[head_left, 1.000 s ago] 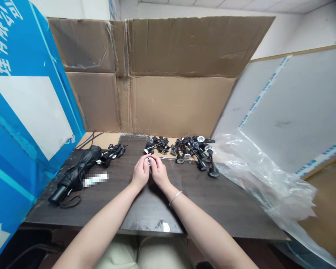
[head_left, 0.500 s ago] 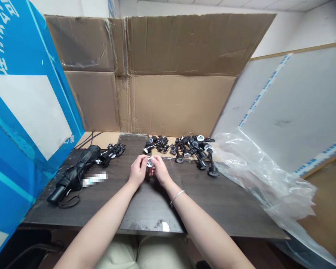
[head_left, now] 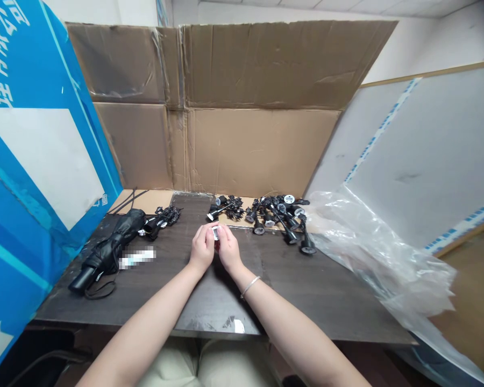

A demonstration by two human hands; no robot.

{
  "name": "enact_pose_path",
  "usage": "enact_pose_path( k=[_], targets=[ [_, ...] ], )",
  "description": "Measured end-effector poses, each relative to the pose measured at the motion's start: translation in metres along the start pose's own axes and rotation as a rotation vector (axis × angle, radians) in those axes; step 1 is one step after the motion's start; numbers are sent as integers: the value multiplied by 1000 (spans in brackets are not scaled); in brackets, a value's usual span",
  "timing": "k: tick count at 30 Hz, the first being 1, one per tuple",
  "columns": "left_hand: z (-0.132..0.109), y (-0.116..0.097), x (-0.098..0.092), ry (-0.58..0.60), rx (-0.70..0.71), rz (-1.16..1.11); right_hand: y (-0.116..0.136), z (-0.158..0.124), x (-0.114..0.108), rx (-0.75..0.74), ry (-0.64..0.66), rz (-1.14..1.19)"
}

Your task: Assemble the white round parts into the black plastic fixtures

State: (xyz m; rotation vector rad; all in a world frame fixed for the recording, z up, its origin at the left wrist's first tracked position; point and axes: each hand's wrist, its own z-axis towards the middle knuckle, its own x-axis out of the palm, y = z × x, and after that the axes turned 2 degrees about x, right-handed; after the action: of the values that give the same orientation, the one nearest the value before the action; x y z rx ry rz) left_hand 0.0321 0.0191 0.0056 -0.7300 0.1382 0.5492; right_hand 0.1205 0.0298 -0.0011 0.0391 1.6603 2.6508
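A small white round piece (head_left: 215, 233) is held up just above the middle of the table, between the two hands. It looks flat and shiny, but it is too small to see much more. The left hand (head_left: 203, 248) and the right hand (head_left: 228, 248) are both closed around it, and their fingertips pinch it from each side.

The room has pale walls. A dark wood table (head_left: 322, 301) fills the bottom half of the picture. Behind it stands a big opened cardboard box (head_left: 258, 150). A blue board (head_left: 24, 177) stands at the left, and a grey-white board (head_left: 419, 150) stands at the right. One clear plastic bag (head_left: 371, 242) lies in a heap at the right end of the table.

There is one folded black umbrella (head_left: 108, 252) at the left, with one blurry white stick (head_left: 137, 257) just beside it. Three piles of black parts lie at the back of the table: a left pile (head_left: 167, 216), a middle pile (head_left: 229, 208) and a right pile (head_left: 278, 215). The parts are too tangled to count. One thin silver bracelet (head_left: 250, 286) circles the right wrist.
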Motion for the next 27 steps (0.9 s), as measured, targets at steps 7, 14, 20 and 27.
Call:
enact_pose_path(
  k=[7, 14, 20, 27],
  targets=[
    [3, 0, 0, 4, -46, -36, -1, -2, 7, -10, -55, -19],
    [6, -1, -3, 48, -63, -65, -1, -2, 6, -4, -57, -64],
    [8, -2, -3, 73, -142, -184, -1, -3, 7, 31, -80, -13],
    [10, 3, -16, 131, -308, -405, 10, 7, -5, 250, 222, 270]
  ],
)
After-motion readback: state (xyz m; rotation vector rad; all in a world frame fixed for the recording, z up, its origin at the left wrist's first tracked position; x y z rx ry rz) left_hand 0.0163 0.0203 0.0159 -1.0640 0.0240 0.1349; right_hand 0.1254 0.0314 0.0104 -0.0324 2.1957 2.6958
